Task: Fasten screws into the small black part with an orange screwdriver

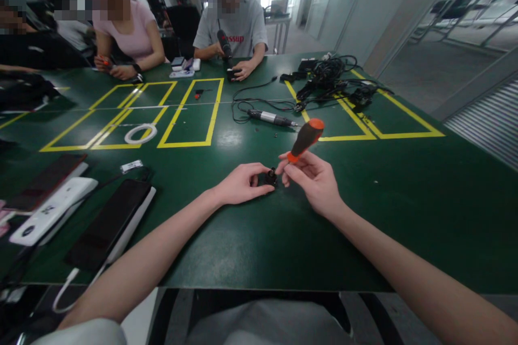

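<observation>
Screwdriver point(306, 139) tip-down in rt hand point(315, 180), lt hand point(240, 183) on black part point(269, 178)

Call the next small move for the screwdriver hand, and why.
Likely bring the screwdriver more upright so its tip sits square in the small black part. The right hand holds it tilted, tip at the part, which the left hand pinches on the green table.
</observation>
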`<move>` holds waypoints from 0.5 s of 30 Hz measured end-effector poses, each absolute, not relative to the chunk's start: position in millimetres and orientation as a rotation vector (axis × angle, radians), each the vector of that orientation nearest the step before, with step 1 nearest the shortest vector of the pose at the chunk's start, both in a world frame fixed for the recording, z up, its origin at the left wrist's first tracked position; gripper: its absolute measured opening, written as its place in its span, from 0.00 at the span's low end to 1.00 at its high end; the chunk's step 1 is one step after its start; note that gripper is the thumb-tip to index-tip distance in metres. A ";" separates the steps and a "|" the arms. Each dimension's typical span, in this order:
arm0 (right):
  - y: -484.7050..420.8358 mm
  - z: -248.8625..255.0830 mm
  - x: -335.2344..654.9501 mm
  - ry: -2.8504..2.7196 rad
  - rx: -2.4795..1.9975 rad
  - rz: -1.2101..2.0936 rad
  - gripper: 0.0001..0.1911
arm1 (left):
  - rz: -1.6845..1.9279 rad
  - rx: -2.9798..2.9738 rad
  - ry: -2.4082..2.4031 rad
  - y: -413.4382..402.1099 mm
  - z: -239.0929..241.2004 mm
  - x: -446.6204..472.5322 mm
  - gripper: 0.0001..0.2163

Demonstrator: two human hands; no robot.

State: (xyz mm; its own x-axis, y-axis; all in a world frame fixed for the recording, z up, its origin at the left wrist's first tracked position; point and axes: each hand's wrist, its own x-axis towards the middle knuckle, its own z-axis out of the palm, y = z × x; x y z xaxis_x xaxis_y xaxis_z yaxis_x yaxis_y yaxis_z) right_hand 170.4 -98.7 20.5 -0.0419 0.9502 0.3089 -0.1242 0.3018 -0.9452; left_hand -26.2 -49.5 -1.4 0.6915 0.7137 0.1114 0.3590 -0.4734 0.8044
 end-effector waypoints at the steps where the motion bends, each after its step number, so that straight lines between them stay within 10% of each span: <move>1: -99.1 20.4 170.3 -1.294 -0.877 1.066 0.20 | 0.565 2.099 0.820 -49.5 -1.6 -26.3 0.12; 15: -99.3 21.2 169.9 -1.320 -0.874 1.084 0.20 | 0.564 2.089 0.821 -50.3 -1.4 -26.0 0.13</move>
